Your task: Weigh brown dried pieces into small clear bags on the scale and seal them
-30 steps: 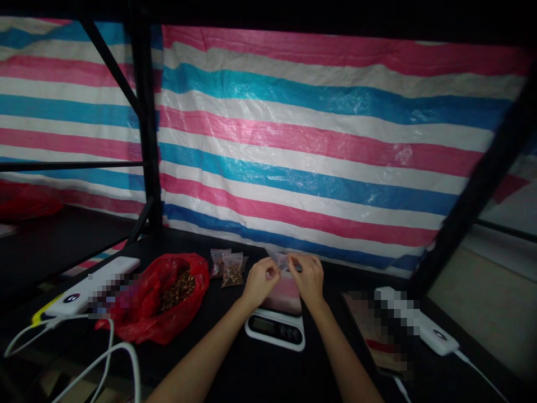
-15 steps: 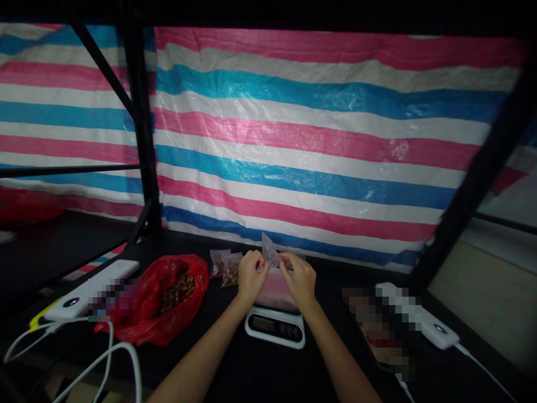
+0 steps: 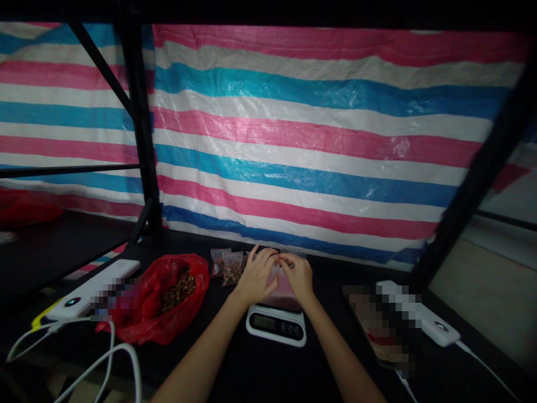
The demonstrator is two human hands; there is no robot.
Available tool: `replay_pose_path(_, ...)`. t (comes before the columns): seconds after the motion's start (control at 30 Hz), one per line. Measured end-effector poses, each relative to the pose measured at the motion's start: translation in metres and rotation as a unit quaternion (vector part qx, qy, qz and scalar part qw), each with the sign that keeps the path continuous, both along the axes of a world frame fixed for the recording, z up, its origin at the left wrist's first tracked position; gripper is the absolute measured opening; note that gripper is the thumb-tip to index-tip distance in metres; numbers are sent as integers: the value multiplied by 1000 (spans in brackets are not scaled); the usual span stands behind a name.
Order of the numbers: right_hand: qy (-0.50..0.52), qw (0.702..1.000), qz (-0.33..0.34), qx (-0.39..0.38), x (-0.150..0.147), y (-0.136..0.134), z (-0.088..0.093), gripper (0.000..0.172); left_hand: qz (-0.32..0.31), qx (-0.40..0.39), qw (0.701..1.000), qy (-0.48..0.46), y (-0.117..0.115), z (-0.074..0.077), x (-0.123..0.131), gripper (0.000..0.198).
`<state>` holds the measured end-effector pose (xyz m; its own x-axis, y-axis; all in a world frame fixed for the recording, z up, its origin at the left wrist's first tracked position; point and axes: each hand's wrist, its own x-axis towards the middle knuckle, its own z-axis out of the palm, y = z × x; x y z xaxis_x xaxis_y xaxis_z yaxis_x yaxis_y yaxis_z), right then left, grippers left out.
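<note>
Left hand (image 3: pixel 257 275) and right hand (image 3: pixel 298 277) meeting over pink-tinted packet (image 3: pixel 282 292) on digital kitchen scale (image 3: pixel 276 327), fingertips (image 3: pixel 274 257) pinched together at packet's top edge. Scale readout too dim to read. Two small nut bags (image 3: pixel 232 268) just left; one red plastic bag (image 3: pixel 142 319) of nuts further left, on black table (image 3: pixel 201 369).
</note>
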<state>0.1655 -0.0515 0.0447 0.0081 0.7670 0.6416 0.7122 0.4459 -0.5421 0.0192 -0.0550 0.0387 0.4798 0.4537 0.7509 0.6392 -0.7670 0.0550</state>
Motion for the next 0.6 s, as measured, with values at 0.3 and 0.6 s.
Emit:
replay_pose_path(0.3, 78, 995, 55, -30, 2, 14, -10, 21, 61, 30, 996, -60, 12, -11, -4, 55)
replay_pose_path(0.6, 61, 997, 34, -33, 2, 11, -8, 19, 60, 12, 995, -78, 16, -10, -9, 62)
